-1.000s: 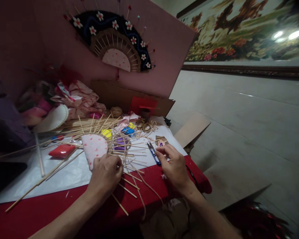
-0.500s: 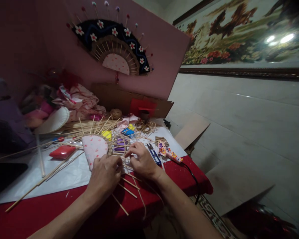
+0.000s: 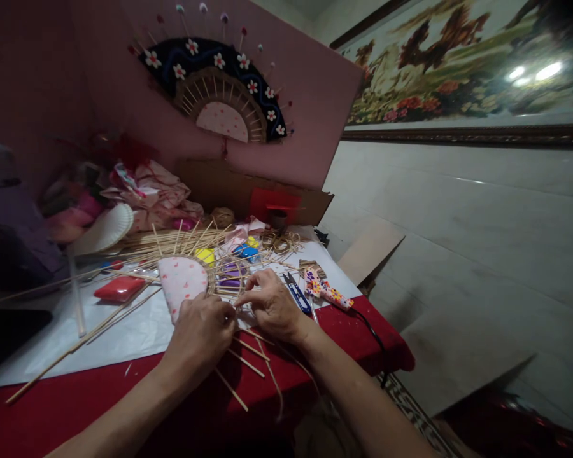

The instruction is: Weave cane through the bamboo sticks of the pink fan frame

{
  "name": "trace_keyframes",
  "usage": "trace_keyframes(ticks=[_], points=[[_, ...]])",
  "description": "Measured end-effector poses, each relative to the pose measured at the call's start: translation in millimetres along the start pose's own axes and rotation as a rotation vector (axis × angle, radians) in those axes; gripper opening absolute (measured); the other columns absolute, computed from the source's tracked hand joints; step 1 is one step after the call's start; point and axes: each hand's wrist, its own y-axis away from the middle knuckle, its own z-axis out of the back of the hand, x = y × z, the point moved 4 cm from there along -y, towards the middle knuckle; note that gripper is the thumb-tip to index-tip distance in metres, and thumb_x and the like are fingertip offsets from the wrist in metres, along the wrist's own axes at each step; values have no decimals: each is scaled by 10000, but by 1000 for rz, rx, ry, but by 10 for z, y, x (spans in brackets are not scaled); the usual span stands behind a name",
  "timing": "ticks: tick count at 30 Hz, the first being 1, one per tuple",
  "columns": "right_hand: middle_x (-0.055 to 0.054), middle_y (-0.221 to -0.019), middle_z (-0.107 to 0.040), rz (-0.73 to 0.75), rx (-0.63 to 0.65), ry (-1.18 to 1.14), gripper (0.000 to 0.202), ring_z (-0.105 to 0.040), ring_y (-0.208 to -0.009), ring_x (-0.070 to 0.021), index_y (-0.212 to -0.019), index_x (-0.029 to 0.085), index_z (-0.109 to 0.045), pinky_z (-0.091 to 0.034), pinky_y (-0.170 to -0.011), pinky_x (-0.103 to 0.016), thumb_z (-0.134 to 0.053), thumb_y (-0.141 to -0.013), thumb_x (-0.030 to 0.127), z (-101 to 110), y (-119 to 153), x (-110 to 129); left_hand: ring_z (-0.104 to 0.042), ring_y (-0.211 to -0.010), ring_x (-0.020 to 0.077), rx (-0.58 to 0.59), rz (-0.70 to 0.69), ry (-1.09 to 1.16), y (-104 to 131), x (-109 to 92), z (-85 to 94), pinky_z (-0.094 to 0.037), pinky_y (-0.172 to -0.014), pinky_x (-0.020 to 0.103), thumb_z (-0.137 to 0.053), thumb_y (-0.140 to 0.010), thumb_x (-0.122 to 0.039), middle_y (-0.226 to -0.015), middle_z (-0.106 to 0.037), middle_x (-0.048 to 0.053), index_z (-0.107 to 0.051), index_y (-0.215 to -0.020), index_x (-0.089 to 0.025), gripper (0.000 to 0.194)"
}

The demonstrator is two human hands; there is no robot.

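A fan frame of thin wooden sticks (image 3: 251,364) spreads out from a half-round piece of pale cloth with pink spots (image 3: 183,280). My left hand (image 3: 203,331) lies over the lower edge of the cloth, its fingers closed round the sticks. Close beside it, my right hand (image 3: 273,305) has thumb and forefinger pinched together at the sticks, where twine runs between them. A loose end of twine (image 3: 277,388) hangs down over the table's front edge. The fingertips of both hands nearly meet, and what lies between them is partly hidden.
To the right lie blue thread snips (image 3: 296,294) and a flower-patterned glue gun (image 3: 325,290) with a black cord. Packs of red clay (image 3: 119,289) and blue clay (image 3: 246,252) sit around the frame. A finished fan (image 3: 219,86) leans behind, above a cardboard strip (image 3: 210,178).
My right hand has shifted slightly left, its fingertips closer to my left hand. My left hand stays on the frame. The view has moved a little.
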Motion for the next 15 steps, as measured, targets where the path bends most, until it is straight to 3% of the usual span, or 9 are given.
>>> trace_keyframes(ticks=[9,15], points=[[-11,-898,-547,-13,0,-20,429,-454,-905,-188,-799,279,-720,-395,-835,-338,-525,-644,-70,-22,-5,-28,-619,-723,206,-13,41,116,-55,73,91,-435,-665,315,-463,-669,-87,-788,-707,105,-727,-763,-160,290],[-16,-883,-545,-10,-1,-34,416,-462,-899,-185,-790,262,-727,-397,-821,-327,-520,-636,-65,-30,-3,-47,-570,-721,195,18,-46,41,-58,82,28,-415,-658,318,-476,-659,-77,-767,-666,77,-750,-766,-218,327]])
